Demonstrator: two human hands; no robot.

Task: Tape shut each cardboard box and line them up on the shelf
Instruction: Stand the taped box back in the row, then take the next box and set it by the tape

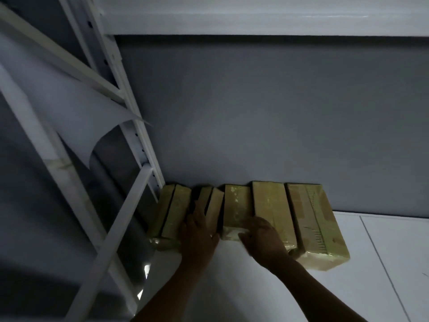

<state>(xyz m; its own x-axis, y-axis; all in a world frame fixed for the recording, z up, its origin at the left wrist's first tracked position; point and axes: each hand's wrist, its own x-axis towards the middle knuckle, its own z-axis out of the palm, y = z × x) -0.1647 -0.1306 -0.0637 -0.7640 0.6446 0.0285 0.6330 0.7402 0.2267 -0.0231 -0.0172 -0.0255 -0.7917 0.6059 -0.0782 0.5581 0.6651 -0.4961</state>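
Several taped cardboard boxes stand side by side in a row on the white shelf point(383, 263), backs against the grey wall. My left hand point(199, 231) rests on the front of the second box from the left point(214, 203), fingers reaching into the gap beside it. My right hand point(262, 235) lies over the front end of the middle box point(235, 205), fingers curled round its lower edge. A taller box point(271, 205) and the widest box point(318, 219) stand to the right. The leftmost box point(171, 210) sits next to the shelf upright.
A white metal upright point(130, 108) and diagonal braces point(120, 219) of the rack rise at the left. A loose sheet of white paper point(76, 112) curls off the frame there. The upper shelf's underside spans the top of the view.
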